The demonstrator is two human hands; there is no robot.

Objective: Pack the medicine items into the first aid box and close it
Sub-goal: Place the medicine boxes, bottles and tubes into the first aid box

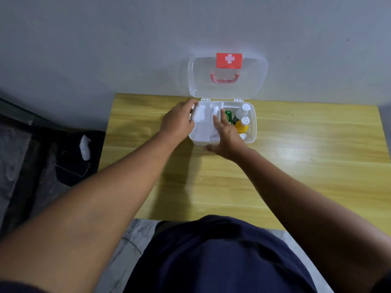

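Observation:
The clear first aid box (253, 125) stands open at the back of the wooden table (296, 166). Its lid (228, 87), with a red cross label and a red handle, leans against the wall. A white inner tray (202, 127) sits over the box's left half, with a white roll (214, 108) in it. My left hand (179, 121) grips the tray's left edge. The fingers of my right hand (227, 137) lie on the tray's right side, and its thumb is at the box's front wall. In the right half lie a green packet (228, 115), a white bottle (241, 114) and a yellow bottle (242, 125).
The grey wall rises directly behind the box. Left of the table, on the dark floor, lie a black flat object (73, 166) and a small white thing (85, 148). My dark-clothed body is at the table's near edge.

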